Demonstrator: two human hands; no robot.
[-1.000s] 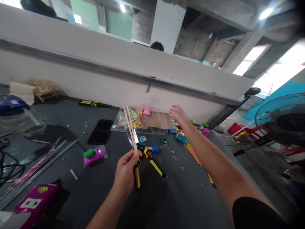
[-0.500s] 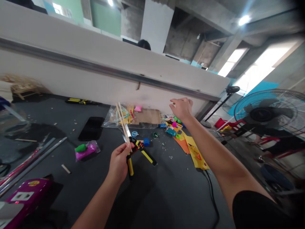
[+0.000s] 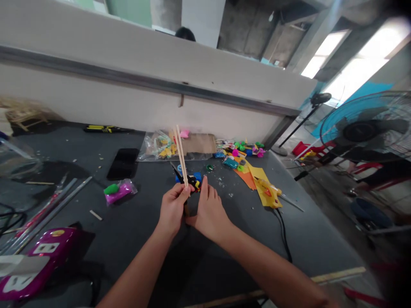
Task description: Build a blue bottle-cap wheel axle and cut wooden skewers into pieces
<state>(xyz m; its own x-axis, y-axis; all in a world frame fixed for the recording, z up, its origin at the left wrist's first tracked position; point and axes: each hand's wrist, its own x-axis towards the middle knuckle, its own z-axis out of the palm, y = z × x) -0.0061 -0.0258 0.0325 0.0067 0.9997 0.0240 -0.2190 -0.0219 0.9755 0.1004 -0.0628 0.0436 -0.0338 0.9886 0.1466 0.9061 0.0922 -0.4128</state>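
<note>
My left hand (image 3: 173, 208) pinches two thin wooden sticks (image 3: 181, 156) that point up and away from me, near the middle of the table. Just beyond its fingers are black-and-yellow pliers (image 3: 194, 184), their dark jaws angled to the left. Both hands cover most of the pliers' handles. Beside them my right hand (image 3: 212, 214) is open, with its fingers stretched forward and its thumb apart; whether it touches a handle I cannot tell. Partly hidden behind the pliers sits a blue item (image 3: 196, 175).
Around lie a phone (image 3: 123, 164), a bagged pink-and-green clay lump (image 3: 118, 191), a plastic bag of craft pieces (image 3: 160, 145) and a yellow glue gun (image 3: 272, 193) with its cord. A purple device (image 3: 48, 261) occupies the left front; a fan (image 3: 362, 128) stands right of the table.
My right hand has come down from above the table's far right to beside the pliers and my left hand. The left hand, still holding the sticks, shifted slightly right. The view tilted down.
</note>
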